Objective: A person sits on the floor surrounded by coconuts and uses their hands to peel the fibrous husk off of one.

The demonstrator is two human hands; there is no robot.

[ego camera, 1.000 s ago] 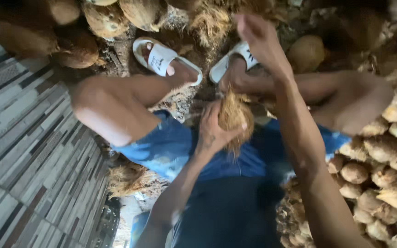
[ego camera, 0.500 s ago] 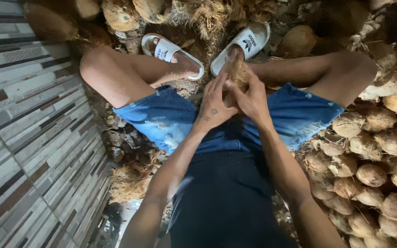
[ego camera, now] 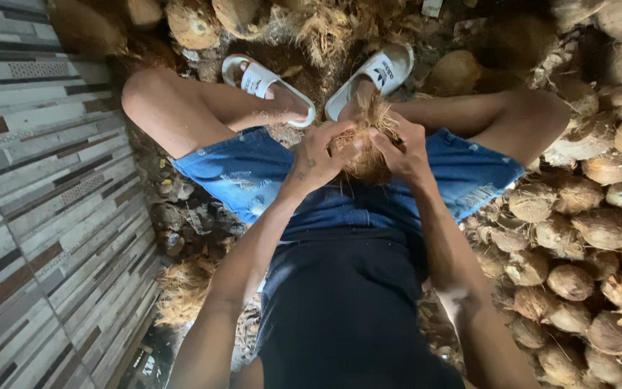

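Coconut point(ego camera: 363, 148) sits between both hands, held low over the person's lap, just in front of the denim shorts point(ego camera: 253, 169) and short of the two white sandals point(ego camera: 268, 86). The left hand point(ego camera: 318, 155) has its grip closed round the near left side of the nut, fingers curled into the brown fibre; the right hand point(ego camera: 401, 148) grips the other side, fingers hooked over the top where a tuft of husk stands up. Both grips are tight on the coconut, neither open.

Judging from the pictures, the stripping is partway: loose strands stick out above the hands, but much fibre clings to the shell, and no bare smooth shell shows. What is left looks like pulling off the rest of the husk.

To the right of the right grip lies a big heap of coconuts point(ego camera: 577, 238), pale and mostly trimmed. Beyond the grips, past the sandals, lie rougher hairy ones point(ego camera: 192, 21). Below the left grip, torn husk point(ego camera: 185, 288) litters the floor beside a striped tiled wall point(ego camera: 44, 180).
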